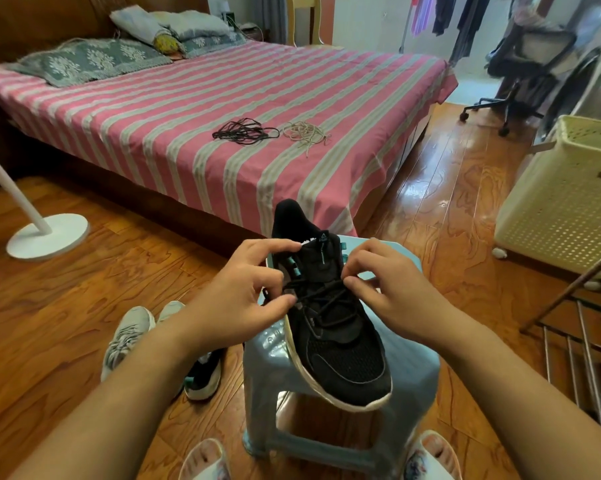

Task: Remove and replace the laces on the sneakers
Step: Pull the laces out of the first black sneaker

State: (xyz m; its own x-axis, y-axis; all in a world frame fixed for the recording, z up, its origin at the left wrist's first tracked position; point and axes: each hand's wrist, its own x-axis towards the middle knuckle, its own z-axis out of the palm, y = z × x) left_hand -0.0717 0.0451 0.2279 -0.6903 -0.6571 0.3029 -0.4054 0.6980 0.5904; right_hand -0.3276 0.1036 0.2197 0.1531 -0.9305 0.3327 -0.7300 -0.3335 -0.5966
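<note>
So the black sneaker [330,317] is sitting on top of a little blue plastic stool [410,362], toe pointing toward the near side, heel toward the bed. Its black lace [321,294] is threaded across the upper eyelets and looks slack, not tied. The left hand [247,292] has thumb and forefinger pinched on the lace at the left side of the shoe, and the right hand [385,285] is pinching it on the right side, up by the tongue.

My guess on handling: the lace is thin, soft and floppy, so you want to grab it close to an eyelet or by the hard tip, otherwise it just bunches up. The shoe itself is light with a mesh upper, and it'll probably skate around on that slick stool top unless one hand steadies it by the collar or sole.

Down on the wood floor to the left there's a grey sneaker pair [133,337] and another black sneaker [204,375] partly hidden behind the left forearm. Farther off, on the pink striped bed [136,109], lie two loose bundles: black laces [243,131] and beige laces [306,133] just beside them. A cream laundry basket [562,202] stands far right.
</note>
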